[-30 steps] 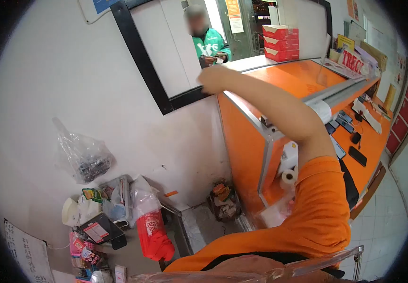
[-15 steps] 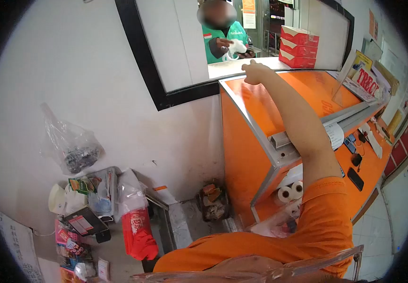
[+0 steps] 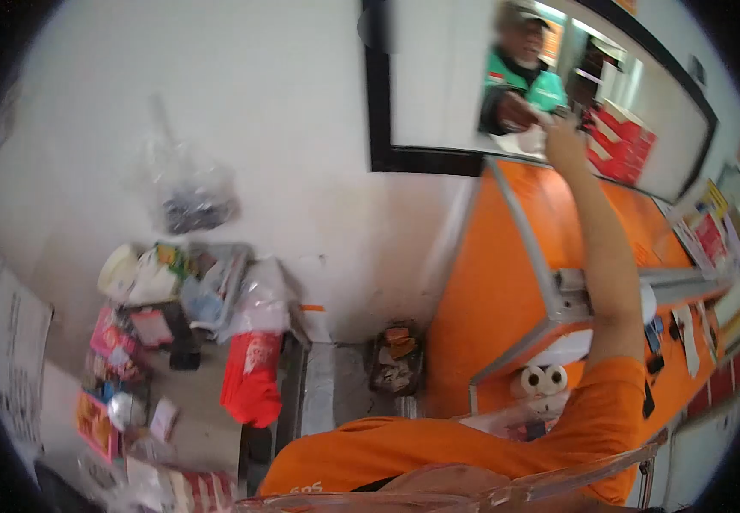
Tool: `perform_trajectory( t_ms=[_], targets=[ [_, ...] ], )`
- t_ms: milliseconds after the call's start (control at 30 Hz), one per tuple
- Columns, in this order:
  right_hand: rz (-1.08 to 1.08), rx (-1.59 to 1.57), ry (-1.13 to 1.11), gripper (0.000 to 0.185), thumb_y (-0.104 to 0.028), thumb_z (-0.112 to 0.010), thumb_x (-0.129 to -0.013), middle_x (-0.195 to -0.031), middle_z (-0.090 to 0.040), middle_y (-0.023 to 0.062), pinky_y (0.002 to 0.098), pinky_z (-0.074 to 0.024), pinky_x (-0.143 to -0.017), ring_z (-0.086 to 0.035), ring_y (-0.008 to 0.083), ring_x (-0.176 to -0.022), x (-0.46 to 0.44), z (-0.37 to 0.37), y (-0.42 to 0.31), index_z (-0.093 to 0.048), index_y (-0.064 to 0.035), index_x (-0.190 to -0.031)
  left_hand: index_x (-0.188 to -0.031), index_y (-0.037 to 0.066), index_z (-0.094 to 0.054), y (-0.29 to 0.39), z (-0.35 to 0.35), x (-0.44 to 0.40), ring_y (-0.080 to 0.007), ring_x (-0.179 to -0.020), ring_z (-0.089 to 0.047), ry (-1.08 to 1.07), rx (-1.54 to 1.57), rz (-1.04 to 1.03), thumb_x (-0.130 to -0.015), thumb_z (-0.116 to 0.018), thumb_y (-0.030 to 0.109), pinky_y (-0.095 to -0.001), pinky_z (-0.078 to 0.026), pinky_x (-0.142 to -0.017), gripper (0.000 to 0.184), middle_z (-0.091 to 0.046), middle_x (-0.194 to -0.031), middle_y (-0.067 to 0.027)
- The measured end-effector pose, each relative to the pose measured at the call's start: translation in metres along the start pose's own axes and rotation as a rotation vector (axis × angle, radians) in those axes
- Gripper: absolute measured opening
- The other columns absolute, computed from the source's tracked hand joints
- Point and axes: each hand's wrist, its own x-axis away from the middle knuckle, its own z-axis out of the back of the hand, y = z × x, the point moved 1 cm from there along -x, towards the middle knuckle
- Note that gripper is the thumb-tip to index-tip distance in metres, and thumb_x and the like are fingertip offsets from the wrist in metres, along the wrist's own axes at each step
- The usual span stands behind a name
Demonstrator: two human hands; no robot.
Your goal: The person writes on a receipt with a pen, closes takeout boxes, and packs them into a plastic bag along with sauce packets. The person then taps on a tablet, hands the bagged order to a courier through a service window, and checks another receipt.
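Note:
My right arm, in an orange sleeve, stretches over the orange counter (image 3: 528, 205) to the window opening. At its end, my right hand (image 3: 563, 144) meets or overlaps the hand (image 3: 517, 113) of a person in a green and dark jacket (image 3: 498, 70) outside. Something white (image 3: 520, 141) shows beneath the two hands. Motion blur smears my fingers, so whether they grip anything is unclear. Just right of my hand stand stacked red boxes (image 3: 622, 145) on the ledge. My left hand is out of view.
A black frame (image 3: 380, 103) edges the window. Paper rolls (image 3: 543, 380) sit under the counter. To the left, a side table (image 3: 207, 393) carries a red plastic bag pack (image 3: 253, 376), a tray and several small packages. A bin of scraps (image 3: 396, 363) stands on the floor.
The view has swung so the window sits further right. My right hand has gone further through the opening, and the other person's hand is now right against it.

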Motion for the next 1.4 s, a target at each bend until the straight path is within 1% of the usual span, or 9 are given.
perform_trajectory(
  t_ms=[67,267,533,667,767,867,1067,1267,1400],
  targets=[
    [0.012,-0.047,0.043,0.034,-0.007,-0.045,-0.081,-0.09,-0.061,0.0177,0.045,-0.0474,-0.08,-0.059,0.0366,-0.089,-0.025,-0.039,0.026,-0.062,-0.013,-0.111,-0.124,0.0,-0.046,-0.03,0.005,0.006,-0.0252,-0.114,-0.049,-0.035,-0.009,0.033,-0.09,-0.051,0.032,-0.0356,-0.038,-0.096,0.048,-0.05,-0.124,-0.0178],
    [0.128,-0.367,0.169,0.032,0.001,-0.047,-0.079,-0.101,-0.057,0.0243,0.0438,-0.0436,-0.082,-0.054,0.0404,-0.095,-0.026,0.057,-0.014,-0.054,0.0007,-0.11,-0.106,0.003,-0.059,-0.049,0.017,0.096,-0.0202,-0.086,-0.061,0.355,0.17,-0.461,-0.087,-0.059,0.032,-0.0337,-0.049,-0.075,0.035,-0.065,-0.098,-0.0102],
    [0.916,-1.03,-0.072,0.029,0.002,-0.052,-0.079,-0.104,-0.059,0.0184,0.0394,-0.0447,-0.085,-0.057,0.0362,-0.097,0.149,0.327,-0.313,-0.054,-0.0006,-0.108,-0.123,0.007,-0.048,0.017,0.074,0.337,-0.0313,-0.116,-0.045,0.866,-0.061,-1.237,-0.083,-0.065,0.024,-0.0403,-0.035,-0.099,0.046,-0.046,-0.126,-0.016],
    [1.517,-1.394,0.364,0.03,-0.006,-0.057,-0.072,-0.088,-0.054,0.0139,0.0421,-0.0438,-0.071,-0.054,0.0308,-0.078,0.278,0.409,-0.419,-0.057,0.0,-0.102,-0.133,0.002,-0.035,-0.019,0.073,0.413,-0.0365,-0.125,-0.034,1.145,-0.113,-1.187,-0.08,-0.068,0.032,-0.0425,-0.028,-0.104,0.069,-0.035,-0.135,-0.0212],
    [1.519,-1.879,0.094,0.032,-0.007,-0.059,-0.072,-0.087,-0.053,0.0121,0.038,-0.0436,-0.068,-0.053,0.0295,-0.077,0.358,0.455,-0.479,-0.058,-0.002,-0.104,-0.137,-0.001,-0.024,-0.083,0.055,0.421,-0.0378,-0.129,-0.029,1.174,-0.015,-1.085,-0.082,-0.062,0.045,-0.0426,-0.024,-0.107,0.081,-0.032,-0.134,-0.0245],
    [1.583,-2.15,-0.184,0.029,-0.008,-0.058,-0.078,-0.091,-0.058,0.0154,0.0383,-0.0446,-0.085,-0.057,0.0326,-0.087,0.429,0.499,-0.505,-0.058,0.0006,-0.106,-0.138,-0.001,-0.019,-0.145,0.015,0.42,-0.0347,-0.134,-0.023,0.919,0.949,-1.333,-0.086,-0.052,0.054,-0.0426,-0.023,-0.108,0.083,-0.024,-0.141,-0.0218],
    [2.193,-2.421,-0.653,0.036,-0.03,-0.051,-0.089,-0.091,-0.06,0.0128,0.0428,-0.033,-0.101,-0.057,0.0332,-0.089,0.529,0.551,-0.538,-0.058,-0.001,-0.11,-0.143,0.008,-0.011,-0.224,-0.028,0.436,-0.0288,-0.136,-0.018,1.399,1.604,-1.203,-0.084,-0.038,0.064,-0.0435,-0.017,-0.11,0.086,-0.018,-0.147,-0.0139],
    [1.46,-2.29,-1.104,0.024,-0.018,-0.061,-0.084,-0.098,-0.056,0.0157,0.0335,-0.0433,-0.083,-0.054,0.0248,-0.092,0.617,0.564,-0.679,-0.057,-0.0012,-0.101,-0.141,0.008,-0.017,-0.275,-0.055,0.484,-0.0392,-0.122,-0.042,1.919,1.874,-0.993,-0.087,-0.058,0.035,-0.0506,-0.041,-0.096,0.073,-0.036,-0.138,-0.0218],
    [0.864,-2.033,-0.497,0.051,-0.024,-0.076,-0.067,-0.104,-0.053,0.018,0.0432,-0.0391,-0.089,-0.05,0.0326,-0.099,0.704,0.547,-0.825,-0.054,-0.0015,-0.107,-0.138,0.002,-0.022,-0.277,-0.087,0.498,-0.0409,-0.114,-0.05,1.908,1.986,-0.863,-0.086,-0.053,0.009,-0.0517,-0.046,-0.092,0.06,-0.041,-0.134,-0.0225]
  ],
)
